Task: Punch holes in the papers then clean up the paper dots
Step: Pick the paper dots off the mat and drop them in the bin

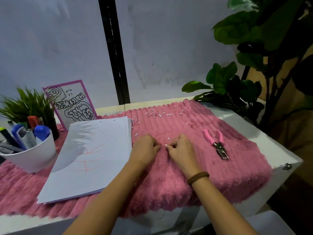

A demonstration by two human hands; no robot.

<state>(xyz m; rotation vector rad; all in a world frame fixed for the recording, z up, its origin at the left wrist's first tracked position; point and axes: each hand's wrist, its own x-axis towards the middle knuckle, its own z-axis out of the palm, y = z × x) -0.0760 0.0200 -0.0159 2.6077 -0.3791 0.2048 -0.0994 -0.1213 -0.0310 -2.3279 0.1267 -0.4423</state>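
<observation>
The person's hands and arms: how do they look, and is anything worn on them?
No sleeves or gloves are in view; both arms are bare to the picture's edge. The left hand shows no ring or watch. The right hand has at its wrist a thin brown band, wound in two strands.

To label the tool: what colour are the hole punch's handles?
Pink; the hole punch has a silver metal head. Best in the head view.
</observation>
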